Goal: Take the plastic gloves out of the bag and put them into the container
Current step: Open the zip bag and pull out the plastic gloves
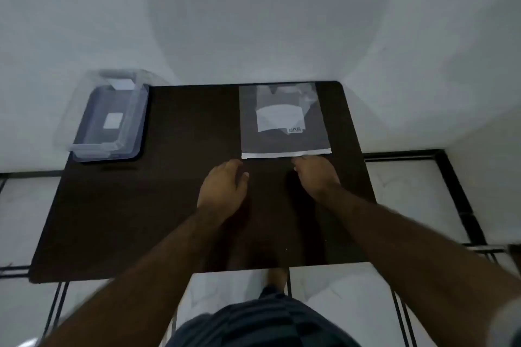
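A flat clear plastic bag (283,139) lies on the dark table (174,205), at the far right of centre. Folded white plastic gloves (279,118) show through it. The bag's white strip edge faces me. My right hand (314,175) touches that near edge at its right part, fingers curled down; whether it pinches the edge is unclear. My left hand (222,183) hovers just short of the bag's near left corner, fingers loosely curled, holding nothing. A clear plastic container (110,118) stands on the table's far left corner.
A white wall rises right behind the table's far edge. The floor around is white tile with dark lines. My legs and a foot show below the table's near edge.
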A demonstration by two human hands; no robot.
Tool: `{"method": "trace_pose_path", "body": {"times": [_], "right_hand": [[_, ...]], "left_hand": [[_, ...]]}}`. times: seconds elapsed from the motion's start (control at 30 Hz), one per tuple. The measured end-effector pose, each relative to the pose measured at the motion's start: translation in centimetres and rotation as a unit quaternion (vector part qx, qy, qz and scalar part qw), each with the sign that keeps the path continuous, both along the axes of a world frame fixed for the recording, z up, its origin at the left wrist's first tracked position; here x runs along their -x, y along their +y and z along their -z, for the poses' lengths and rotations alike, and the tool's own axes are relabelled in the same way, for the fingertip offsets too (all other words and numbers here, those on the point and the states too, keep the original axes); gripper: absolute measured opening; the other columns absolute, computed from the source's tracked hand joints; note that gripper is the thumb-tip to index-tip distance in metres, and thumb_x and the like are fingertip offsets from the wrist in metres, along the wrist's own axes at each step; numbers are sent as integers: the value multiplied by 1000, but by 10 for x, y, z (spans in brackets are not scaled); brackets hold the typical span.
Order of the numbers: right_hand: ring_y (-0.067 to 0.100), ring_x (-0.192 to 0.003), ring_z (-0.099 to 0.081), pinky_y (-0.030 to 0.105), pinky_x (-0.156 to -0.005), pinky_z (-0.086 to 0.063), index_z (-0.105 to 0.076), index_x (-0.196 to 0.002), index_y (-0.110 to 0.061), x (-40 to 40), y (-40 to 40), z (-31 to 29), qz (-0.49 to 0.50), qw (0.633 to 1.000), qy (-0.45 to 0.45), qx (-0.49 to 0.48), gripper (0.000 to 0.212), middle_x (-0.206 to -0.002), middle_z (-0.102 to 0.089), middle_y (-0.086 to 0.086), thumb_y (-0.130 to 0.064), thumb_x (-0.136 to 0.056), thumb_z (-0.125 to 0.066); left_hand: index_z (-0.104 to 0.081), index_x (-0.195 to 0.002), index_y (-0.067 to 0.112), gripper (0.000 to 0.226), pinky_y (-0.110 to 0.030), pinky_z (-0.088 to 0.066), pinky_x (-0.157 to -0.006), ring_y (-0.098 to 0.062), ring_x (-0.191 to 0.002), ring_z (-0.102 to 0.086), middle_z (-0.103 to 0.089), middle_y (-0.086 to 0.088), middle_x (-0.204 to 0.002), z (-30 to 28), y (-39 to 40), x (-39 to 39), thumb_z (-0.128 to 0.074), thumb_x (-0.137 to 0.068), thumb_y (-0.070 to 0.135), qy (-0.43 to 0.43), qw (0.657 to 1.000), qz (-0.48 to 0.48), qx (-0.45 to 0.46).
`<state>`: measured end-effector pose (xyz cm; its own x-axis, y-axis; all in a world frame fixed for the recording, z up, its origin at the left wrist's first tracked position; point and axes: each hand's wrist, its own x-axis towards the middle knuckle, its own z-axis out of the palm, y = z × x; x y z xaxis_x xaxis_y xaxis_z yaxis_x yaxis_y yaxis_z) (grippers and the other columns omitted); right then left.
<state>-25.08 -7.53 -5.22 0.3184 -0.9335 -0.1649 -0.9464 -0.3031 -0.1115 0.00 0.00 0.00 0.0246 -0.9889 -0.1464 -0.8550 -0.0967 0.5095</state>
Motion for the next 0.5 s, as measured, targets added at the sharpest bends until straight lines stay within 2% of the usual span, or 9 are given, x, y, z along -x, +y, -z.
{"method": "trace_pose_path", "body": {"times": [0.13, 0.27, 0.37, 0.5], "right_hand": [[30, -105, -66, 42, -90, -53, -67, -111, -15, 0, -40, 5, -35, 998, 10, -47, 17, -115, -71, 11, -18, -106, -52], [25, -115, -63, 43, -102, -51, -67, -124, -19, -6, -72, 10, -89, 993, 20, -77, 25, -124, -67, 7, -29, -107, -53], [24, -114, -63, 42, -102, -50, -68, -122, -20, -7, -88, 12, -145, 982, 65, -102, 24, -123, -67, 7, -31, -107, -54], [27, -117, -64, 41, -104, -51, -67, -122, -15, -6, -97, 12, -214, 965, 125, -88, 22, -126, -67, 10, -24, -106, -54]], "left_hand": [[-60, -141, 18, 41, -38, -52, -101, -22, -122, -63, -68, -2, -132, 14, -22, 11, -56, -107, 40, 7, 999, -34, -37], [-61, -140, 18, 39, -38, -53, -100, -22, -121, -63, -68, -2, -130, 21, -38, 18, -56, -107, 38, 11, 998, -38, -50], [-59, -143, 18, 41, -38, -52, -103, -20, -123, -62, -67, -2, -132, 24, -51, 18, -56, -107, 37, 9, 998, -35, -59], [-58, -145, 18, 42, -40, -52, -108, -21, -128, -60, -66, -3, -137, 27, -66, 20, -57, -107, 36, 9, 998, -35, -59]]}}
